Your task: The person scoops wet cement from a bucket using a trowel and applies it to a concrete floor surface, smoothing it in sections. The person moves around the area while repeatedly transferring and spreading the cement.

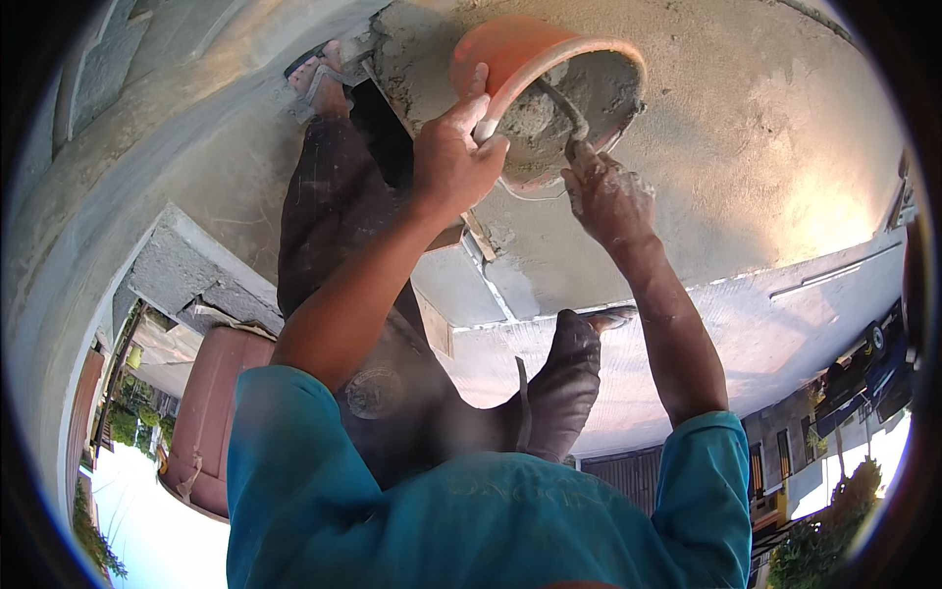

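Up against the left hand: an orange bucket, tilted, its mouth turned toward the right fingers and its near rim caught in the left grip.
Left fingers: closed on the bucket's rim, the index finger stretched up along the outer wall and the thumb pressing near the pale patch of the rim; the other fingertips are hidden, so how they sit cannot be told.
Right hand: at the bucket's mouth, apart from the left, its fingers curled together around the near end of a mortar-caked tool.
Tool's neck: bent, running from the right fingers up and leftward into the bucket; its far end is unclear amid the mix.
Grey mortar: inside the bucket, just beyond the right fingertips.
Wire handle: thin, curving under the rim between the left thumb and the right fingers.
Cement surface: beneath the bucket, spreading out to the right of the right fingers.
Wooden strip: below the left fingers, nearer the body.
Sandalled foot: well to the left of the left fingers.
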Demonstrator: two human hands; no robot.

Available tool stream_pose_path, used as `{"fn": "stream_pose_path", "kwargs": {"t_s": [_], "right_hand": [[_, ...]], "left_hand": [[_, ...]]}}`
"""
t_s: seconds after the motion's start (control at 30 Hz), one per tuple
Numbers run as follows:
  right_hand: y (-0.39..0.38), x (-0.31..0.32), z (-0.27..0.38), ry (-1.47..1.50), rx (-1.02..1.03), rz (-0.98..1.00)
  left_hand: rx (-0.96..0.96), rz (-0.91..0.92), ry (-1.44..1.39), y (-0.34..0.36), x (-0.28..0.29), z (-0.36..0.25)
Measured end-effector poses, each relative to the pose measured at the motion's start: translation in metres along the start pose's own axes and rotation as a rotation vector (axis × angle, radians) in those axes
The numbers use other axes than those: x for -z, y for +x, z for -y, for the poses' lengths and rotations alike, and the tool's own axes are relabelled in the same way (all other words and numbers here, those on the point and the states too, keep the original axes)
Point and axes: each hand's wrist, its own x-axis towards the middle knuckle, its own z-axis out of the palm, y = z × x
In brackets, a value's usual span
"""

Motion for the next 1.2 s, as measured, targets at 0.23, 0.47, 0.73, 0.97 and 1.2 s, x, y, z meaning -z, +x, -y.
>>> {"fn": "stream_pose_path", "kwargs": {"t_s": [0.23, 0.47, 0.73, 0.97, 1.2], "right_hand": [[0.015, 0.046, -0.016, -0.197, 0.065, -0.201], [-0.015, 0.02, 0.013, -0.161, 0.197, 0.053], [-0.012, 0.003, -0.062, 0.198, -0.053, -0.14], [0.023, -0.035, -0.038, 0.48, -0.06, 0.144], [0.032, -0.06, -0.053, 0.64, 0.027, 0.065]], "left_hand": [[-0.059, -0.019, -0.024, 0.001, 0.004, -0.002], [-0.167, -0.056, -0.024, 0.005, 0.008, 0.014], [-0.337, -0.055, 0.092, -0.004, 0.004, 0.012], [-0.355, -0.116, 0.03, -0.002, 0.002, -0.004], [-0.089, -0.108, -0.137, 0.0, 0.0, 0.012]]}}
